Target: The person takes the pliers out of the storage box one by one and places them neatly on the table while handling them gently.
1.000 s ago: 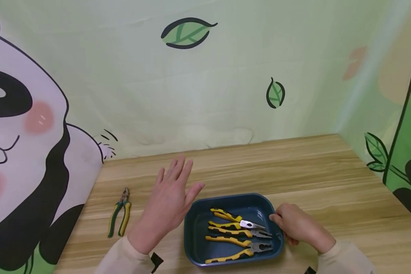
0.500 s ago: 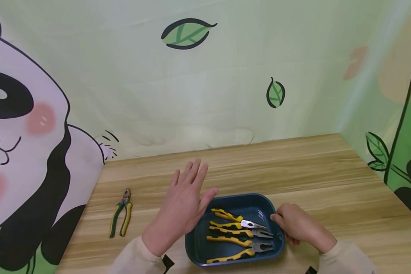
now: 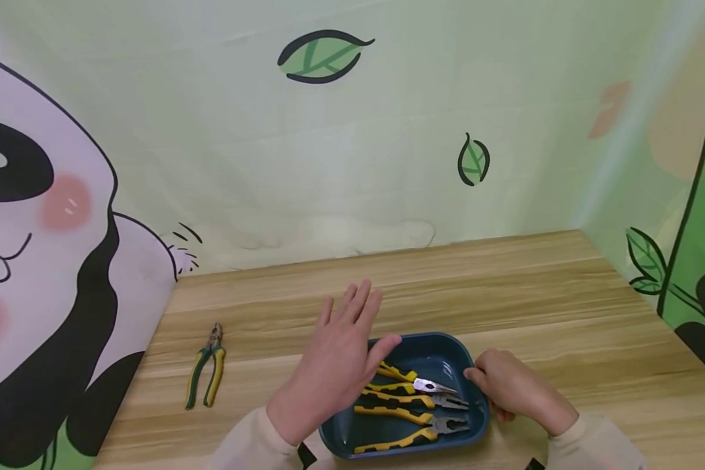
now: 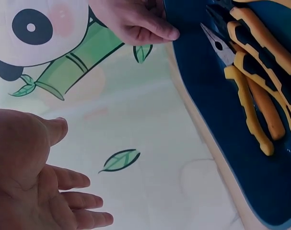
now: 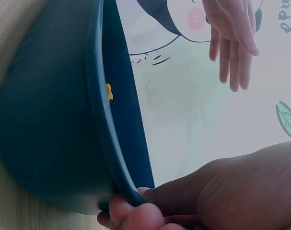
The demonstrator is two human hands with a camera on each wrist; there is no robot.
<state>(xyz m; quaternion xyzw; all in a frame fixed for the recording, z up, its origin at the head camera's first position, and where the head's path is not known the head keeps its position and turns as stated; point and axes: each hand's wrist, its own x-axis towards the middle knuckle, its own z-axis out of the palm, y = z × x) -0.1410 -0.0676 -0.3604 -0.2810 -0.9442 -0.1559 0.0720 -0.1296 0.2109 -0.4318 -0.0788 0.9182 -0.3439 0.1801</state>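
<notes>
A dark blue tray (image 3: 336,444) stands on the table holding three yellow-and-black pliers: long-nose pliers (image 3: 431,386) at the back, another pair of pliers (image 3: 408,397) in the middle, and wider-jawed pliers (image 3: 446,424) in front. My right hand (image 3: 519,388) pinches the tray's right rim between thumb and curled fingers, as the right wrist view shows closely. Over the tray's left end hovers my left hand (image 3: 337,359), fingers straight and spread, holding nothing. It covers the tray's back left corner and some handle ends. In the left wrist view its palm (image 4: 20,177) is bare.
Green-and-yellow pliers (image 3: 210,365) lie by themselves on the wooden table (image 3: 505,287), left of the tray. A pale green backdrop (image 3: 388,183) with leaves and a panda (image 3: 41,228) rises behind and at both sides of the table.
My left hand has moved right and slightly nearer, from beside the tray to over its left part. My right hand, the tray and the pliers stay where they were.
</notes>
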